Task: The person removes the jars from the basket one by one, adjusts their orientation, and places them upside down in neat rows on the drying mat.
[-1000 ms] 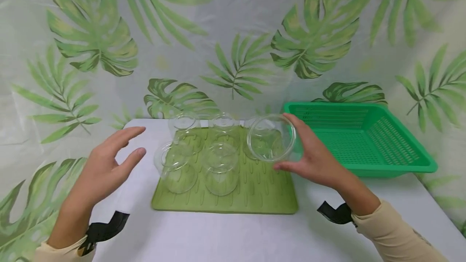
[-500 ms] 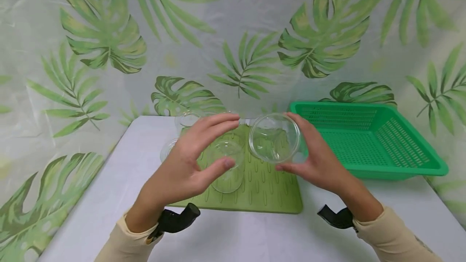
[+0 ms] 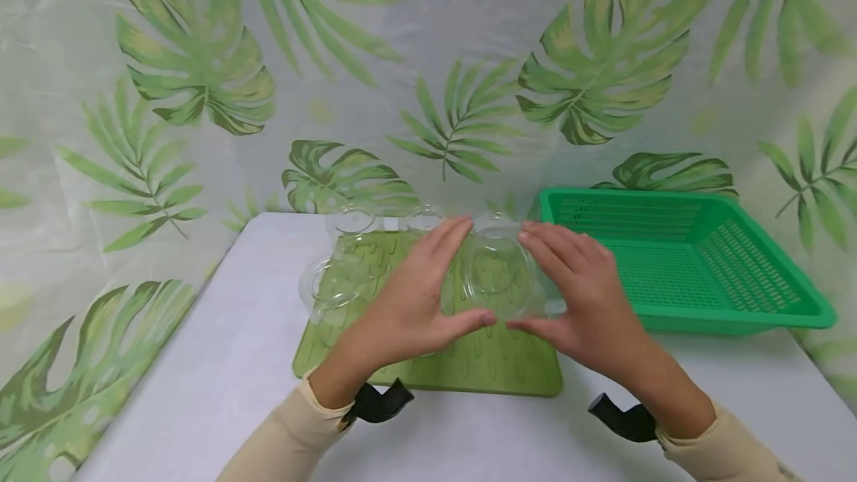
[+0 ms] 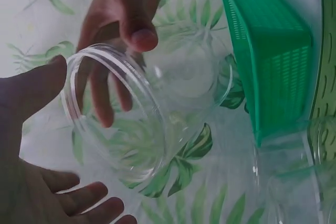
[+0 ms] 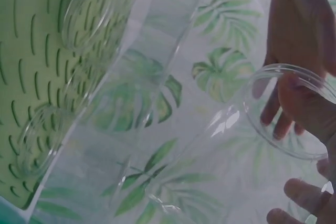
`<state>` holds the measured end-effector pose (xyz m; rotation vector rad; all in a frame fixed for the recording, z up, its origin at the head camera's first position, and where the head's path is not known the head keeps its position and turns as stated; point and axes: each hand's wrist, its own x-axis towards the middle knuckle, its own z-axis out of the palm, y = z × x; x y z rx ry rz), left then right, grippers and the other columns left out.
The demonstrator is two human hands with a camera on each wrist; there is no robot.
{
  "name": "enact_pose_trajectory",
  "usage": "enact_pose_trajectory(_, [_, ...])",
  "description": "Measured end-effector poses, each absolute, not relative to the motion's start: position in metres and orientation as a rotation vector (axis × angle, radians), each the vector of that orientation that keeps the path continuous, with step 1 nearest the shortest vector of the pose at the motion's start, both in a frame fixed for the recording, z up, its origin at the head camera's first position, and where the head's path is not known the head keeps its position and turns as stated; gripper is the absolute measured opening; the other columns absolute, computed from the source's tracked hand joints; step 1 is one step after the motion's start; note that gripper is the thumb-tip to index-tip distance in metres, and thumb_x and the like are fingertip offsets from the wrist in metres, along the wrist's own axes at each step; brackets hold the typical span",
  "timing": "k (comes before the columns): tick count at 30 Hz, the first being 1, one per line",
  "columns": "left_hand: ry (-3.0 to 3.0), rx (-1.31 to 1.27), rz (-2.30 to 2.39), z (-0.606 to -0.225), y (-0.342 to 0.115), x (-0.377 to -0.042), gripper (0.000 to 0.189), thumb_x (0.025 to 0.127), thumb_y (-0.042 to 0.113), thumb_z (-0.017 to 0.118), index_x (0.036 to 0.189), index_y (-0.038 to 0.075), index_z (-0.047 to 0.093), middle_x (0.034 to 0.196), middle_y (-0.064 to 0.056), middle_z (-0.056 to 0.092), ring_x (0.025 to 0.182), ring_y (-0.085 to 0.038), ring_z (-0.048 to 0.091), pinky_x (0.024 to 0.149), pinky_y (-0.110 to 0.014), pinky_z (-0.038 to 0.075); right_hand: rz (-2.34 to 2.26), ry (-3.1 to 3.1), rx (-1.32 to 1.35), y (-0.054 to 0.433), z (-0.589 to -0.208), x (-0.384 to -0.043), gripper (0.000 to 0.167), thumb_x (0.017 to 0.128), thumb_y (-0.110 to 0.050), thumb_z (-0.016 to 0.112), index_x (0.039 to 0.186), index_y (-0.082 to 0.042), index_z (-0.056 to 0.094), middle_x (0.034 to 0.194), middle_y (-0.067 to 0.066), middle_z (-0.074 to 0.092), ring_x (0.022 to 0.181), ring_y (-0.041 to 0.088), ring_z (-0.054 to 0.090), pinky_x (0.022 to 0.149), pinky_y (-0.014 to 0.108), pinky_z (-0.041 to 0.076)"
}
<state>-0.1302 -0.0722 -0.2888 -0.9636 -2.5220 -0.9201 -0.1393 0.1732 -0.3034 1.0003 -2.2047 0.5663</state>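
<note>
A clear, wide-mouthed jar (image 3: 498,274) is between my two hands above the right part of a green ribbed drying mat (image 3: 522,370). My right hand (image 3: 589,296) grips its right side, thumb on the near side and fingers on the far side. My left hand (image 3: 408,311) is at its left, thumb and fingers spread around it. In the left wrist view the left thumb (image 4: 42,85) lies at or against the jar's rim (image 4: 152,119), and the other fingers stay apart from it. More clear jars (image 3: 335,285) stand on the mat, some partly behind my left hand.
A green plastic basket (image 3: 733,318) with slotted sides stands at the right, close to my right hand. The mat lies on a white-covered table (image 3: 221,370). Leaf-patterned cloth (image 3: 462,21) hangs behind the table.
My left hand has moved right, from left of the mat across the standing jars to the held jar. My right hand stays in about the same place, still gripping the jar.
</note>
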Motion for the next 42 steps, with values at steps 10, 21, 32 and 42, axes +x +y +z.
enact_pose_trajectory(10, [-2.662, -0.978, -0.998, -0.295, -0.058, -0.131, 0.115, 0.077, 0.051, 0.082, 0.160, 0.013, 0.011, 0.165, -0.008, 0.024, 0.152, -0.023, 0.028, 0.118, -0.049, 0.037, 0.442, -2.111, 0.996, 0.160, -0.305, -0.127, 0.108, 0.037, -0.021, 0.102, 0.136, -0.009, 0.060, 0.137, 0.012, 0.062, 0.126, 0.038, 0.054, 0.098, 0.066, 0.039])
enact_pose_trajectory(21, [-2.599, -0.952, -1.027, -0.297, -0.061, -0.131, 0.100, 0.076, 0.042, 0.083, 0.154, 0.014, 0.028, 0.157, -0.005, 0.037, 0.143, -0.022, 0.042, 0.114, -0.046, 0.043, 0.365, -2.121, 0.995, 0.153, -0.307, -0.126, 0.104, 0.047, -0.038, 0.099, 0.139, -0.011, 0.057, 0.135, 0.014, 0.060, 0.124, 0.039, 0.054, 0.094, 0.063, 0.044])
enact_pose_trajectory(32, [-2.486, -1.065, -1.031, -0.295, -0.076, -0.128, 0.094, 0.073, 0.039, 0.085, 0.149, 0.012, 0.036, 0.149, -0.003, 0.045, 0.136, -0.020, 0.049, 0.109, -0.044, 0.048, 0.348, -2.191, 1.033, 0.152, -0.304, -0.118, 0.081, 0.079, -0.062, 0.074, 0.142, -0.015, 0.054, 0.139, 0.013, 0.056, 0.126, 0.036, 0.050, 0.096, 0.059, 0.043])
enact_pose_trajectory(42, [-2.383, -1.162, -1.132, -0.299, -0.083, -0.138, 0.095, 0.070, 0.034, 0.088, 0.147, 0.010, 0.038, 0.144, -0.005, 0.050, 0.129, -0.020, 0.053, 0.104, -0.035, 0.052, 0.544, -2.200, 1.001, 0.169, -0.305, -0.119, 0.096, 0.082, -0.068, 0.065, 0.147, -0.001, 0.043, 0.145, 0.018, 0.051, 0.131, 0.041, 0.047, 0.099, 0.064, 0.039])
